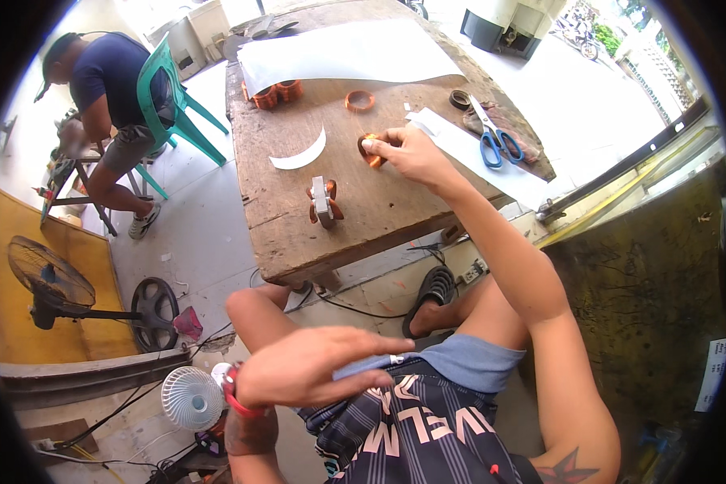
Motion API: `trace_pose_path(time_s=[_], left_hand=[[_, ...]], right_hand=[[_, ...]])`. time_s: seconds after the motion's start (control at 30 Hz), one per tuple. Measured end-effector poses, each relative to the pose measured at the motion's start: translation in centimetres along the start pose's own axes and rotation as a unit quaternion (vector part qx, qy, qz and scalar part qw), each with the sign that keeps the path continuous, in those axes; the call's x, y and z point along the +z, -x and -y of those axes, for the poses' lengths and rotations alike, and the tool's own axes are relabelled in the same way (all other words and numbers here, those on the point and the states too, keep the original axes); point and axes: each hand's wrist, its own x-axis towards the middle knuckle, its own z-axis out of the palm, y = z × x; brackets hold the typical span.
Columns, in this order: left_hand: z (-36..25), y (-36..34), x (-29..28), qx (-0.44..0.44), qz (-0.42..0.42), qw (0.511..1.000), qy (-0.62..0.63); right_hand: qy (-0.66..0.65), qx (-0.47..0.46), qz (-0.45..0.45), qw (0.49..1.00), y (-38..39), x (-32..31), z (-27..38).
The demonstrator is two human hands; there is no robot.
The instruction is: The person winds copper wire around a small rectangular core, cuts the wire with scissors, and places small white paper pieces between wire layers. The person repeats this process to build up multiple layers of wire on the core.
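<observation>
Worn wooden tabletop (286, 234) stretches ahead of me, a large white sheet (347, 52) across its far end. My right hand (415, 157) pinches a copper coil (373, 161) between thumb and fingers, over the middle of the table; whether it touches the surface I cannot tell. My left hand (302, 367) hovers above my lap (468, 363), fingers extended, thumb apart, holding nothing. To handle this coil well, I would keep the pinch light, since hard pressure could splay the turns or scrape them. Bringing the left hand up to steady the opposite side would likely help. I'd also keep it clear of the blue-handled scissors (492, 131) to the right and the metal core (323, 202) standing nearer me, whose edges might snag it.
</observation>
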Motion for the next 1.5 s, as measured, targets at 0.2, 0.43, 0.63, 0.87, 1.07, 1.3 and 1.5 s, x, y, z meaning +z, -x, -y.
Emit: trace_pose_path(time_s=[0.2, 0.43, 0.63, 0.87, 1.07, 1.3, 1.5], left_hand=[[-1.1, -1.9, -6.2, -0.028, -0.269, 0.962, 0.038], [3.8, -9.6, -10.4, 0.052, -0.332, 0.829, -0.447], [7.5, -12.7, -11.8, 0.063, -0.206, 0.812, -0.542], [8.0, -12.7, -14.0, 0.106, -0.213, 0.817, -0.525], [8.3, -12.7, -13.1, 0.104, -0.263, 0.827, -0.485], [8.2, -12.9, -12.7, 0.141, -0.31, 0.821, -0.458], [8.6, -12.9, -13.2, 0.105, -0.375, 0.833, -0.392]], right_hand=[[-0.241, 0.049, 0.039, 0.969, 3.3, 0.2, -0.8], [-0.276, 0.012, 0.063, 0.959, 6.6, 0.1, -1.5], [-0.33, -0.046, 0.066, 0.94, 6.0, 1.1, -2.0], [-0.314, -0.093, 0.066, 0.942, 4.8, 1.9, -1.5], [-0.292, -0.112, 0.061, 0.948, 4.9, 1.2, -0.7], [-0.103, -0.214, -0.081, 0.968, 5.0, 1.7, -0.7], [0.041, -0.222, -0.173, 0.959, 6.9, 2.1, -1.0]])
